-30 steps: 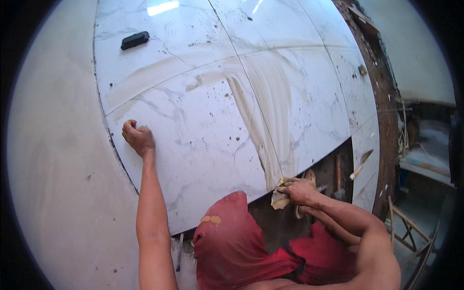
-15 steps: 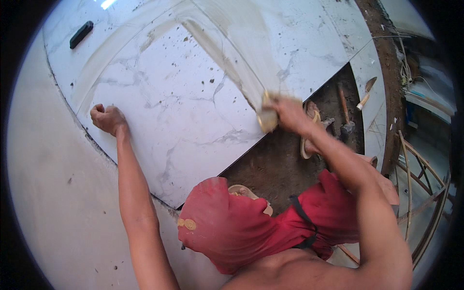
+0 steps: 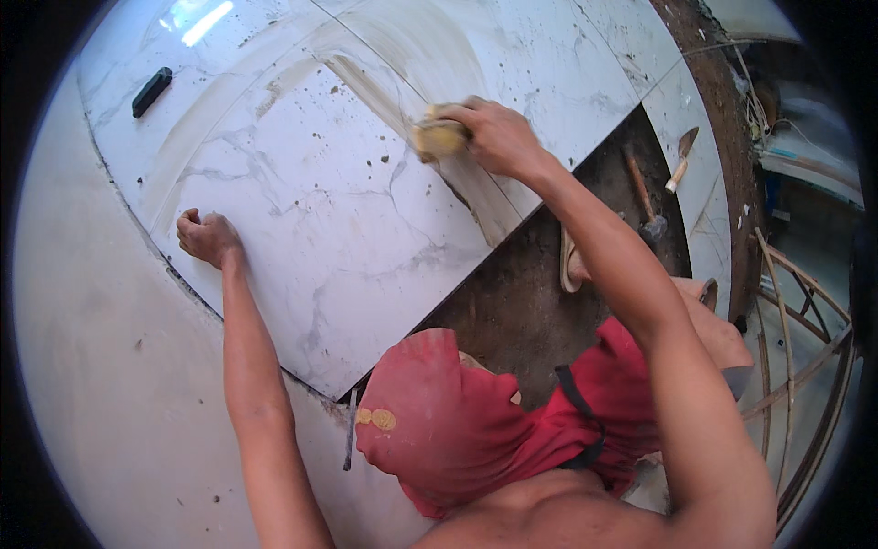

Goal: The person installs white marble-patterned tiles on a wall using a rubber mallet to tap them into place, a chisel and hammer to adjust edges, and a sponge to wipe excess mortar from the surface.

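The right arm is stretched forward and up across the floor, and the right hand [image 3: 498,137] is closed over a yellow sponge [image 3: 437,137], its grip clamped on it with the fingers curled over the top. The sponge is pressed flat on the white marble-patterned tile [image 3: 311,210], at the joint where a wet, muddy smear [image 3: 402,55] runs diagonally across the glossy surface. The left arm is held straight out, and the left hand [image 3: 206,236] is balled into a fist, its grip drawn together on nothing, with the knuckles rested on the same tile near its left edge.

Most of the sponge is covered by the fingers, so its full shape cannot be made out. The lap is covered by red cloth [image 3: 457,430].

One small black object [image 3: 151,91] is seen lying on a tile at the far left, its kind hard to tell. On the bare dark ground [image 3: 512,293] beyond the tile edge, one hammer [image 3: 642,197] and one trowel [image 3: 681,157] are laid, well apart from both hands. One sponge and two hands are counted.
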